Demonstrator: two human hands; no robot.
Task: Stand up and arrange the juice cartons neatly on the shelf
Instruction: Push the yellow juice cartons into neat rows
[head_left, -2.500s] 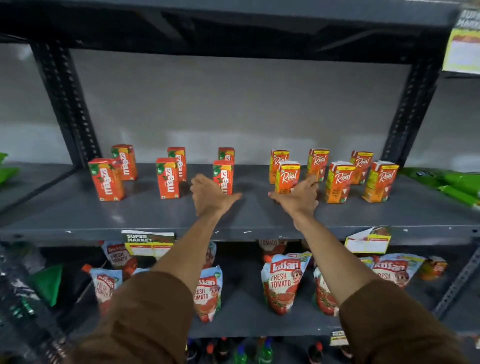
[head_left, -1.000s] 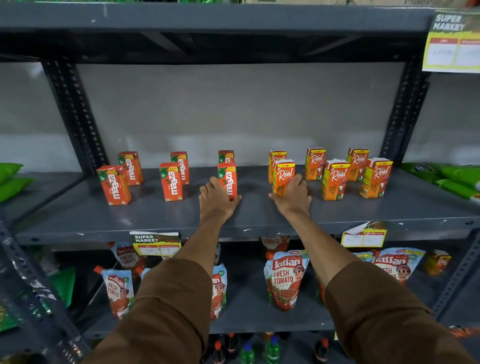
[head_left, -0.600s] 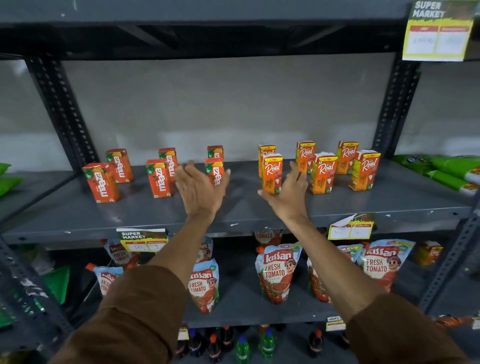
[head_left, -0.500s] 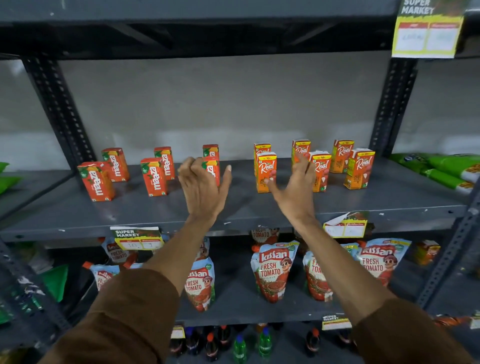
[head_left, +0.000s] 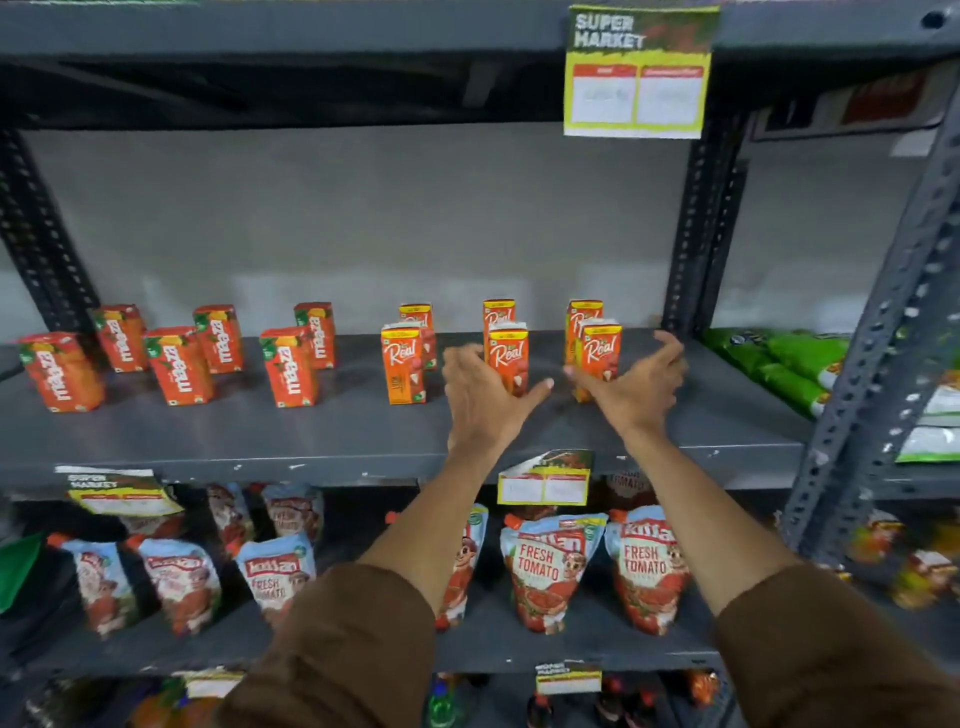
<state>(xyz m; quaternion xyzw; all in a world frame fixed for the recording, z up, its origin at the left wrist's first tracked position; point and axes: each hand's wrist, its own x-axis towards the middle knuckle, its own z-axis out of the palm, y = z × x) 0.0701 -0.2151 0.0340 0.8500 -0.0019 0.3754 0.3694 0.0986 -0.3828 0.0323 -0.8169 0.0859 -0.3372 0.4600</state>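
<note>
Left hand: my left hand (head_left: 485, 395) was spread open at frame centre, thumb out to the right, in front of the middle Real carton (head_left: 508, 358); blur hid whether it touched, and it gripped nothing.
Right hand: my right hand (head_left: 636, 387) was open and cupped, fingers curled beside the right Real carton (head_left: 598, 356), holding nothing.
Cartons: six Real cartons stood right of centre in two rows, six Maaza cartons (head_left: 288, 366) to the left, all on the grey shelf (head_left: 337, 431).
Open room: bare shelf lay in front of the cartons up to its front edge, and right of my right hand up to the upright post (head_left: 698, 234).
Orientation: every carton stood upright, long axis vertical, printed fronts toward me.
</note>
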